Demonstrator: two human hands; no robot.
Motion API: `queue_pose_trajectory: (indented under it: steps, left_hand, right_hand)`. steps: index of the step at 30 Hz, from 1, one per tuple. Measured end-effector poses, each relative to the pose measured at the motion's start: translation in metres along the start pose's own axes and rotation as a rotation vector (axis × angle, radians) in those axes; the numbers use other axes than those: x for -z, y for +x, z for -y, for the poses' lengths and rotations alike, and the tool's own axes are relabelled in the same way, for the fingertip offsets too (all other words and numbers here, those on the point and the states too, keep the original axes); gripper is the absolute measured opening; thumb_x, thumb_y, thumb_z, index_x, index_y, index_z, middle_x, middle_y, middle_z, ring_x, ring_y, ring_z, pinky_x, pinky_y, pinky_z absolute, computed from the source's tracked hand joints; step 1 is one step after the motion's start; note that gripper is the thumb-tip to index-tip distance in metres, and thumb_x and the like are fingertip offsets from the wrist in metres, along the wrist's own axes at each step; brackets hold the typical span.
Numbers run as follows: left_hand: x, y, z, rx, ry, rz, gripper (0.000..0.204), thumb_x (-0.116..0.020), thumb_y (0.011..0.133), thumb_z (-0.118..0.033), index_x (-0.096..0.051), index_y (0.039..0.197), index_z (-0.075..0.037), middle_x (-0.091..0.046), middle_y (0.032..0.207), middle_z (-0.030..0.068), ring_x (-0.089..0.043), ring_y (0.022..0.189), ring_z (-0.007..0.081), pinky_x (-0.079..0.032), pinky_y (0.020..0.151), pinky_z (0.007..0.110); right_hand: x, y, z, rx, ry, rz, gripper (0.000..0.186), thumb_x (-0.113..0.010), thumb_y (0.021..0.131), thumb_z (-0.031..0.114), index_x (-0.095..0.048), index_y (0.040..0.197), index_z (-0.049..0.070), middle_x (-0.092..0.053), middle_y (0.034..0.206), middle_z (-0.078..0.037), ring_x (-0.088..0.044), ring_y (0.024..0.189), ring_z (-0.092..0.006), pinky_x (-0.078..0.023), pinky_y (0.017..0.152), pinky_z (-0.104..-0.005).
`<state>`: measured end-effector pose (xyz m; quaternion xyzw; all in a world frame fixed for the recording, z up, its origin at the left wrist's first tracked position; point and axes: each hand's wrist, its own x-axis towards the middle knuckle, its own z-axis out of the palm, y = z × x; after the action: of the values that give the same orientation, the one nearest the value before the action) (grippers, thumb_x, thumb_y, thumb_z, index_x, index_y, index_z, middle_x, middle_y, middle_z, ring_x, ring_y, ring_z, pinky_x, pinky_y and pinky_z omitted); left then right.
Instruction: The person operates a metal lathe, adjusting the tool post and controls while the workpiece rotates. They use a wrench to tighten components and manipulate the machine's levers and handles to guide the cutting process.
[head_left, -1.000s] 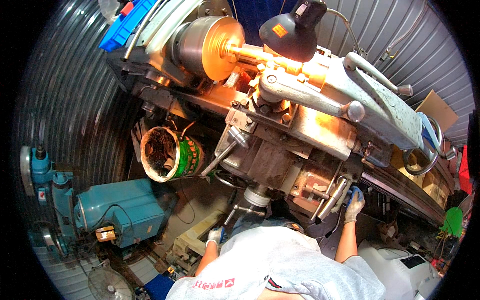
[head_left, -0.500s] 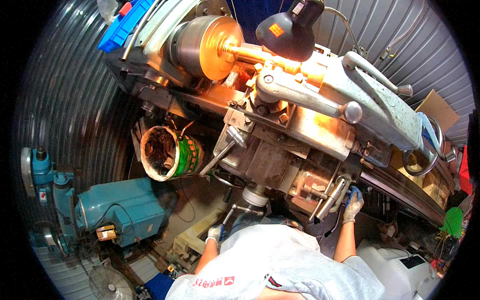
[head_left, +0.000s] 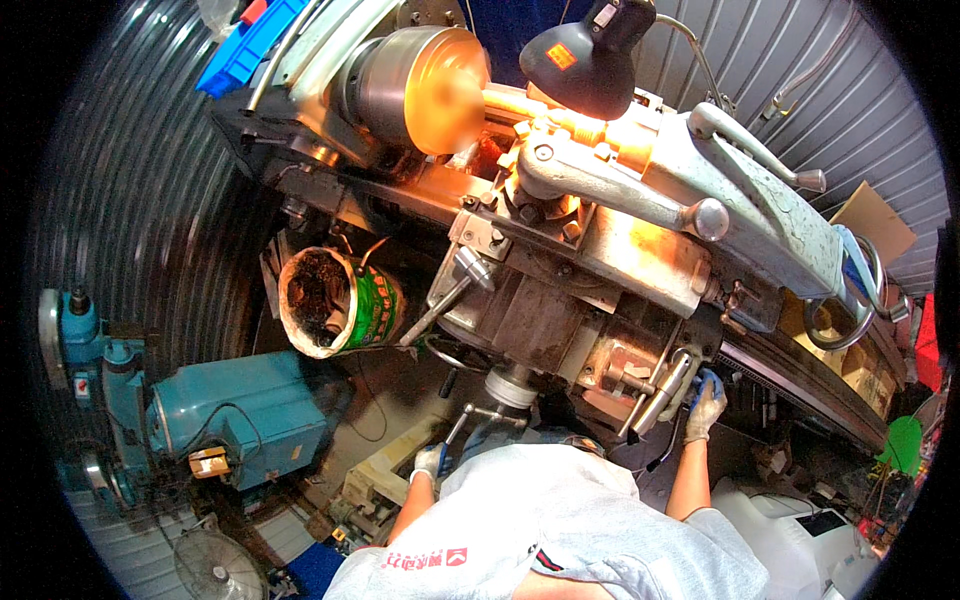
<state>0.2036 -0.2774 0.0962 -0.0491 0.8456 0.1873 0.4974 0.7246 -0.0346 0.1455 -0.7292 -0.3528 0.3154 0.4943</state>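
Observation:
A metal lathe fills the middle of the view. My left hand [head_left: 428,460], in a white and blue glove, is closed at the lower end of the cross-slide crank [head_left: 490,413]; its fingers are partly hidden. At the right end of the carriage, my right hand [head_left: 707,408] is gloved likewise, with blue fingers curled beside the metal levers [head_left: 661,397]. What those fingers grip is hidden. Under the lamp, the round chuck [head_left: 430,90] looks smeared as if spinning, and a shaft [head_left: 515,103] runs from it toward the tailstock [head_left: 740,175]. A large handle [head_left: 620,190] tops the tool post.
A black lamp [head_left: 580,65] hangs over the shaft. Left of the carriage stands a green bucket [head_left: 372,305] with dark contents. Further left are a teal machine [head_left: 240,410] and a fan [head_left: 218,570]. A blue tray [head_left: 245,50] sits upper left; corrugated walls rise behind.
The view has shifted slightly. Both hands stay at about the same places on the lathe, and the chuck's face is still blurred.

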Motion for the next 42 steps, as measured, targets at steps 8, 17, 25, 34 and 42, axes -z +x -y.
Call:
queue_pose_trajectory:
  steps: [8, 17, 25, 34, 42]
  left_hand:
    - [0.003, 0.002, 0.007, 0.009, 0.033, 0.004, 0.025, -0.062, 0.083, -0.032, -0.061, 0.073, -0.009, -0.057, 0.06, 0.0061, -0.053, 0.045, 0.0197, -0.043, 0.043, 0.035]
    - [0.003, 0.015, 0.021, -0.089, 0.07, -0.065, 0.025, -0.062, 0.082, -0.028, -0.06, 0.069, -0.007, -0.057, 0.06, 0.0076, -0.053, 0.045, 0.0216, -0.042, 0.043, 0.036]
    - [0.003, -0.014, 0.004, -0.123, 0.034, -0.035, 0.026, -0.062, 0.084, -0.03, -0.06, 0.077, -0.005, -0.059, 0.062, 0.009, -0.054, 0.044, 0.0211, -0.046, 0.042, 0.035]
    - [0.007, 0.022, 0.04, -0.155, -0.023, 0.028, 0.028, -0.06, 0.085, -0.033, -0.059, 0.087, -0.005, -0.063, 0.069, 0.0117, -0.061, 0.052, 0.0236, -0.05, 0.047, 0.036]
    - [0.007, 0.014, 0.035, -0.095, -0.028, 0.015, 0.029, -0.06, 0.085, -0.032, -0.058, 0.091, -0.004, -0.064, 0.071, 0.0133, -0.062, 0.053, 0.0267, -0.052, 0.048, 0.038]
  right_hand:
    - [0.0, -0.001, 0.0, -0.035, 0.045, 0.022, 0.021, -0.052, 0.092, 0.012, -0.063, 0.1, -0.004, -0.064, 0.091, -0.007, -0.058, 0.08, -0.014, -0.047, 0.076, -0.0277]
    - [0.001, 0.002, -0.01, 0.005, 0.016, 0.02, 0.024, -0.052, 0.092, 0.016, -0.065, 0.099, -0.003, -0.066, 0.092, -0.006, -0.058, 0.082, -0.0129, -0.046, 0.077, -0.0278]
    - [0.002, 0.001, -0.006, -0.024, 0.016, 0.035, 0.025, -0.051, 0.092, 0.016, -0.065, 0.099, -0.003, -0.066, 0.093, -0.006, -0.058, 0.082, -0.0139, -0.047, 0.077, -0.0286]
    - [0.005, 0.005, -0.016, 0.033, -0.015, 0.034, 0.025, -0.051, 0.092, 0.014, -0.064, 0.1, -0.006, -0.066, 0.095, -0.008, -0.058, 0.084, -0.015, -0.046, 0.08, -0.0291]
    - [0.003, 0.004, -0.011, 0.029, -0.047, 0.028, 0.025, -0.052, 0.091, 0.015, -0.064, 0.101, -0.005, -0.066, 0.094, -0.007, -0.058, 0.085, -0.0147, -0.045, 0.08, -0.029]
